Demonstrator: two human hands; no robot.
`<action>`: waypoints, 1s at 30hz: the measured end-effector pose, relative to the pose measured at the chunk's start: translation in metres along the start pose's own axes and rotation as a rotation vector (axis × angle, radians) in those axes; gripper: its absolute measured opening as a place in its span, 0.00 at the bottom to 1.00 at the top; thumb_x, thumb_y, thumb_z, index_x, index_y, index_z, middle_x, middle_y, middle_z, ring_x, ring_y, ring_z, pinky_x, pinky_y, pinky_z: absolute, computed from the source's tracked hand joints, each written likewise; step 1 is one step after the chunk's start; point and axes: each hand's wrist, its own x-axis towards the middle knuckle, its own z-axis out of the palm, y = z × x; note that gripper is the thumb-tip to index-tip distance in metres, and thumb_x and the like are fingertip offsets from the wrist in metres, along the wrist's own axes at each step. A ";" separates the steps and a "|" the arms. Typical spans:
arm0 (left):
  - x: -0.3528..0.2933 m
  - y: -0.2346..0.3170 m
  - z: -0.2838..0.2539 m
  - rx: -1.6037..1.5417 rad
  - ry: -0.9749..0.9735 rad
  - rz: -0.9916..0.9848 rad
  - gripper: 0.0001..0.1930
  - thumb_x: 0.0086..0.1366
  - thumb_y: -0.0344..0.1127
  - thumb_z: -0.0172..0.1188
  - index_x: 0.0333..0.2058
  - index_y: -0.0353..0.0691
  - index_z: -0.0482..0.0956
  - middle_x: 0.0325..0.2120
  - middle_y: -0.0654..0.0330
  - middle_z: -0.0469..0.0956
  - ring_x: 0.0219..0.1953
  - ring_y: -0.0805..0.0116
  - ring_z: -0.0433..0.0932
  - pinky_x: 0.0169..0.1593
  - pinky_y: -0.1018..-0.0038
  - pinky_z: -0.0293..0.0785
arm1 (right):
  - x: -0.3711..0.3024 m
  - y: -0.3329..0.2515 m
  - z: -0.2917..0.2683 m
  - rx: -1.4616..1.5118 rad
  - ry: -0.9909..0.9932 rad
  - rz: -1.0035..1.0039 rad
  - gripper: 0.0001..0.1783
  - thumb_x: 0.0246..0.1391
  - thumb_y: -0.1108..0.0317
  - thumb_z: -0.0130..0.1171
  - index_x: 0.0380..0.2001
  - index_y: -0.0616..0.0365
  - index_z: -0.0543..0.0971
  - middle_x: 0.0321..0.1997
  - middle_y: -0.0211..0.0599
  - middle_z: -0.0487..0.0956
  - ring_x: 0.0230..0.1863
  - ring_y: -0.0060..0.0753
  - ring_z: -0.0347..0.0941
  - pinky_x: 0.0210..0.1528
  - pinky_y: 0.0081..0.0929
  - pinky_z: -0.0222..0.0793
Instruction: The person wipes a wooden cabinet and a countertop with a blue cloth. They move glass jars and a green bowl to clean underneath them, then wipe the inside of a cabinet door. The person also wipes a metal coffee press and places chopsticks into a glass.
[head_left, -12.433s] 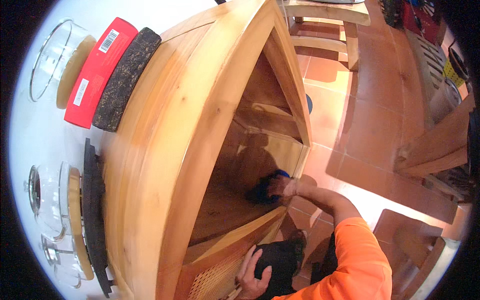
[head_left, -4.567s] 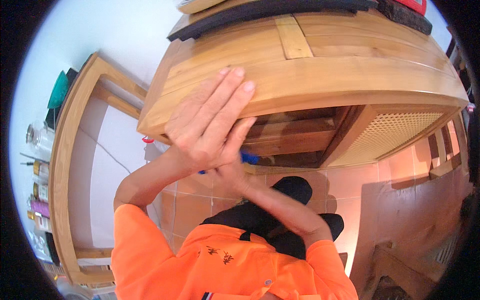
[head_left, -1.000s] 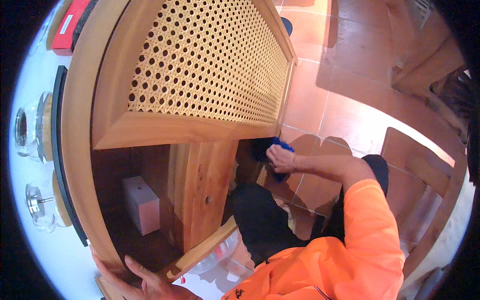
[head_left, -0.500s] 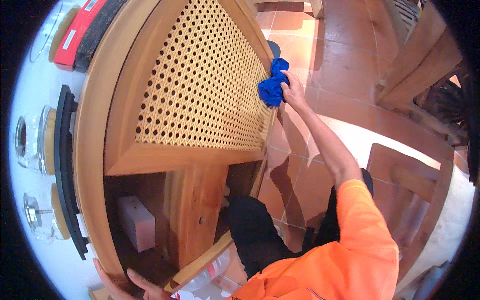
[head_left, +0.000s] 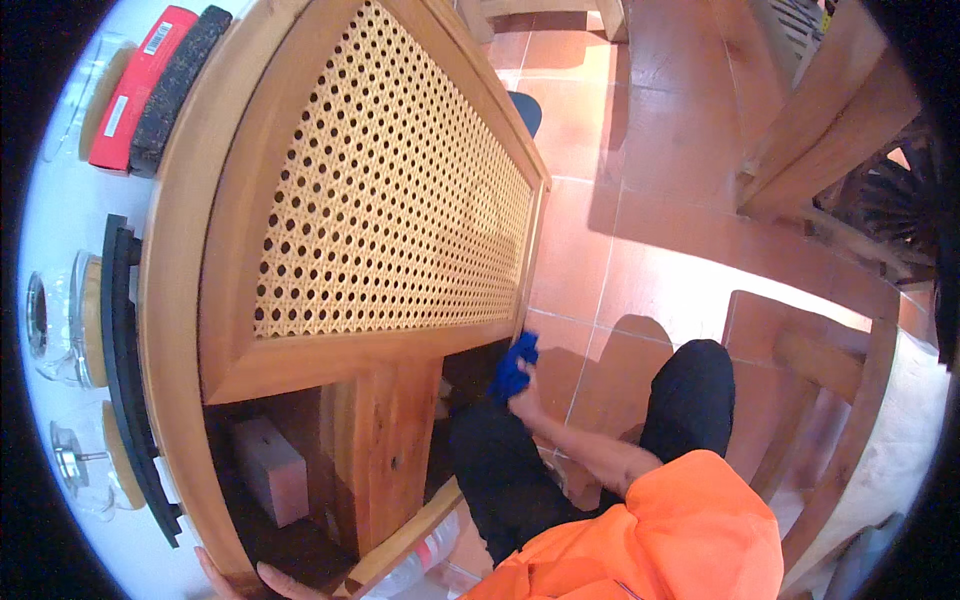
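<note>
A crumpled blue cloth is bunched in my right hand, whose fingers are closed round it. That hand is beside the lower corner of a wooden cabinet door, just above my knee. Woven cane with small holes fills the door's frame. At the lower left, my left hand grips the cabinet's wooden edge, thumb on one side and fingers on the other. Most of this hand is cut off by the picture's rim.
Inside the cabinet's open part stands a pale box. Glass jars, a black rack and a red box are on the cabinet top. A clear plastic bottle lies low. Wooden furniture legs stand on the tiled floor.
My right hand has come down and nearer with the blue cloth, from the door's far edge to its lower corner. The view has shifted slightly; my left hand stays at the cabinet edge.
</note>
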 end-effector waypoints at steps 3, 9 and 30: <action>0.003 -0.001 -0.004 0.004 -0.021 0.017 0.24 0.62 0.35 0.64 0.55 0.33 0.74 0.43 0.45 0.78 0.40 0.51 0.79 0.41 0.67 0.77 | -0.016 0.014 -0.036 -0.252 -0.263 0.198 0.17 0.55 0.70 0.60 0.48 0.56 0.74 0.46 0.40 0.76 0.50 0.40 0.71 0.57 0.35 0.66; 0.016 0.004 -0.010 -0.065 -0.042 0.070 0.23 0.62 0.34 0.62 0.53 0.29 0.74 0.43 0.43 0.78 0.40 0.48 0.80 0.42 0.65 0.78 | 0.155 -0.086 0.001 -0.441 -0.164 -0.301 0.21 0.52 0.81 0.49 0.51 0.63 0.75 0.50 0.50 0.77 0.56 0.46 0.70 0.64 0.35 0.61; 0.009 -0.011 -0.022 -0.028 -0.153 0.067 0.25 0.62 0.32 0.57 0.56 0.25 0.68 0.54 0.39 0.72 0.56 0.40 0.72 0.60 0.54 0.67 | 0.258 -0.463 0.133 -0.204 -0.201 -1.138 0.27 0.52 0.64 0.59 0.56 0.58 0.71 0.55 0.51 0.71 0.62 0.51 0.65 0.65 0.36 0.58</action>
